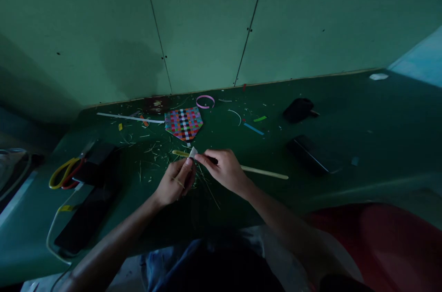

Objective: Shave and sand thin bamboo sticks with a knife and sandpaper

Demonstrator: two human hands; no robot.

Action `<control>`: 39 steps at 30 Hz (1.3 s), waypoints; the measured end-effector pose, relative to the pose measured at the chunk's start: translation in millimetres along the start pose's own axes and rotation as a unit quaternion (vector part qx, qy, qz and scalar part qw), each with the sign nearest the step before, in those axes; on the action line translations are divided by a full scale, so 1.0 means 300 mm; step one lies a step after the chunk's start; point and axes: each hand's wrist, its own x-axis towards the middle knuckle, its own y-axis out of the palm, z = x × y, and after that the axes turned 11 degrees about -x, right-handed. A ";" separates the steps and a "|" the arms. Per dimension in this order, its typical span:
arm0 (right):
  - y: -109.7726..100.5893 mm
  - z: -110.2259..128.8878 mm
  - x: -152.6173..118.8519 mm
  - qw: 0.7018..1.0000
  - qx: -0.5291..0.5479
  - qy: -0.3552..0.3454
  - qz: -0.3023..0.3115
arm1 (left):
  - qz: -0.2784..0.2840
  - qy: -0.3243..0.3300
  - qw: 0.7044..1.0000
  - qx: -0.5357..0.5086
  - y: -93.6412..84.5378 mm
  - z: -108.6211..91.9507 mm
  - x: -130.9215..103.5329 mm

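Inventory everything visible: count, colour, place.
flat piece: 1, white, centre
checkered weave: 1, multicoloured, centre
slim rod: 1, cream, centre
curled strip: 1, pink, centre
loose scraps: many, mixed, centre
scissors: 1, yellow-red, left
boxy objects: 2+, black, left
cable: 1, white, left
soft bundle: 1, black, right
glossy slab: 1, black, right
crumpled lump: 1, white, right
rounded object: 1, red, bottom
tabletop: 1, green, beneath
wall: 1, green, background
denim: 1, blue, bottom
left hand, right hand: 2, bare, centre
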 end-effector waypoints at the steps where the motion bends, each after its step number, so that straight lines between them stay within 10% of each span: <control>1: 0.003 0.000 0.000 1.000 -0.001 0.001 -0.008 | -0.001 0.003 1.000 0.001 -0.001 -0.001 0.000; 16: 0.027 0.014 -0.022 0.986 -0.119 0.034 -0.113 | -0.015 0.009 1.000 -0.007 -0.015 -0.022 -0.013; 23: 0.014 -0.006 -0.019 0.986 -0.120 0.057 -0.099 | -0.119 0.051 0.988 -0.078 -0.098 -0.040 0.007; 39: 0.005 0.000 -0.014 0.999 -0.048 0.016 0.001 | -0.003 -0.017 1.000 0.008 -0.015 -0.004 -0.005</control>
